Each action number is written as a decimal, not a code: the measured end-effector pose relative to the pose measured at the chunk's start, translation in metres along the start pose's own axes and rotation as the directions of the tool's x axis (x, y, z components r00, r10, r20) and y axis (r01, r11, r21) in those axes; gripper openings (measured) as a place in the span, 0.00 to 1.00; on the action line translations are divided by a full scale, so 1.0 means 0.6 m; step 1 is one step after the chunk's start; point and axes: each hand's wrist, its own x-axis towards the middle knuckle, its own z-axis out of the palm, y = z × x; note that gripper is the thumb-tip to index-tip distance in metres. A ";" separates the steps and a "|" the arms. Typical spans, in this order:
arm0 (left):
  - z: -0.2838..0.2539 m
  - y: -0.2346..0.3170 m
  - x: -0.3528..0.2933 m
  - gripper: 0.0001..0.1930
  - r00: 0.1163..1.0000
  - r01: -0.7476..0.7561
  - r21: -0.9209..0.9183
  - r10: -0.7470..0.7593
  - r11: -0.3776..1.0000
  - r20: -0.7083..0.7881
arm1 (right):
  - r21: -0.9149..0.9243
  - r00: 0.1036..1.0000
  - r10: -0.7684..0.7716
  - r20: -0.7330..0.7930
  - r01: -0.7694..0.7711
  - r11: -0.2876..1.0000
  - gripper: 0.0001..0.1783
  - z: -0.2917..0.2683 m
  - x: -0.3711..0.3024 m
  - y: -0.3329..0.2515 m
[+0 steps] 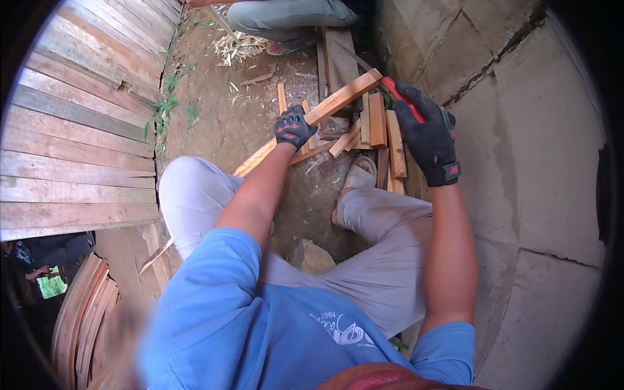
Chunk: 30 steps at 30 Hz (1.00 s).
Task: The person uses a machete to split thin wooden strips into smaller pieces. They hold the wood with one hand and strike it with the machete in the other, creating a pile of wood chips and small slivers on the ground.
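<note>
Grips long tan wooden bar (344,97), partly hidden, in black-gloved left hand (295,127), slanting forward-right; holds red-handled tool (402,98) beside its end in black-gloved right hand (426,133).

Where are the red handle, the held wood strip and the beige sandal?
Red handle (402,99): head view, its middle.
Held wood strip (343,98): head view, its upper half.
Beige sandal (359,177): head view, its strap.

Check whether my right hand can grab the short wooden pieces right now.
Probably not freely: your right hand is holding the red-handled tool, though the short wooden pieces lie close by.
</note>
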 end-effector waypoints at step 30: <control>0.054 -0.059 0.044 0.23 0.997 0.014 -0.263 0.005 0.965 0.071 | 0.053 0.917 0.264 0.298 -0.292 0.955 0.23 0.295 0.098 -0.105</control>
